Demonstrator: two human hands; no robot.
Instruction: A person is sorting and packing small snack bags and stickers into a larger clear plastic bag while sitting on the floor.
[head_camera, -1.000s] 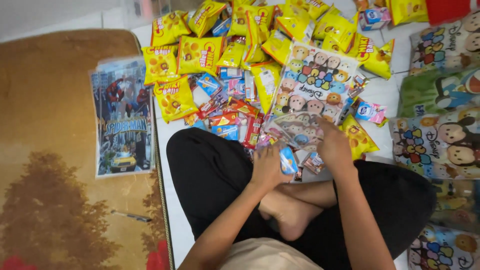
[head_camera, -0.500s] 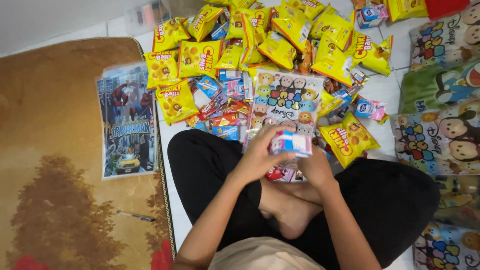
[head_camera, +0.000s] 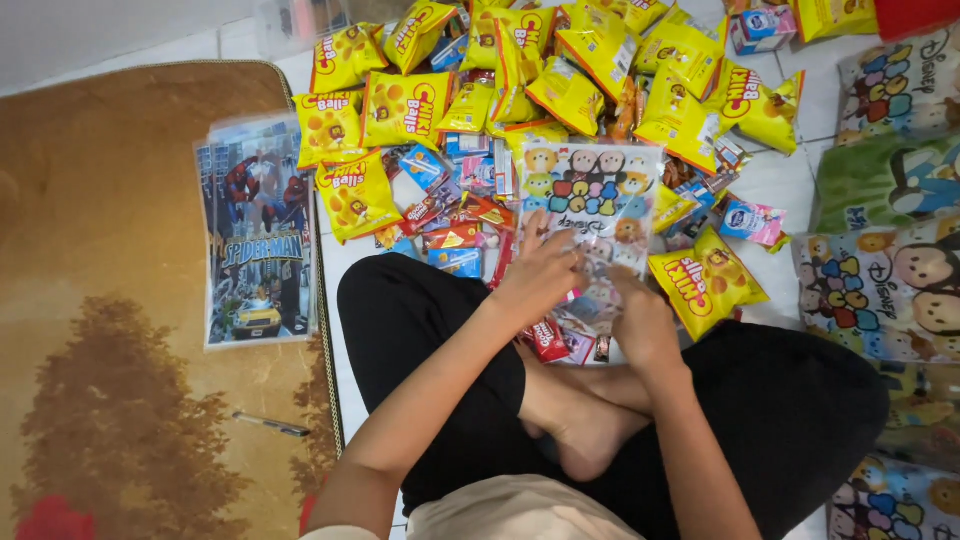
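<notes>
I am seeing my left hand (head_camera: 540, 275) and right hand (head_camera: 640, 325) both gripping the mouth of the cartoon-printed plastic bag (head_camera: 590, 195) lying on the floor before my crossed legs, the small blue-and-pink carton held half a second ago no longer showing, yellow snack packets (head_camera: 405, 105) lying beyond.

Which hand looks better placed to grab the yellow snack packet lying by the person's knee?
Probably the right hand: the yellow snack packet lies just to its outer side. The left hand rests on the cartoon-print bag, further away.
</notes>
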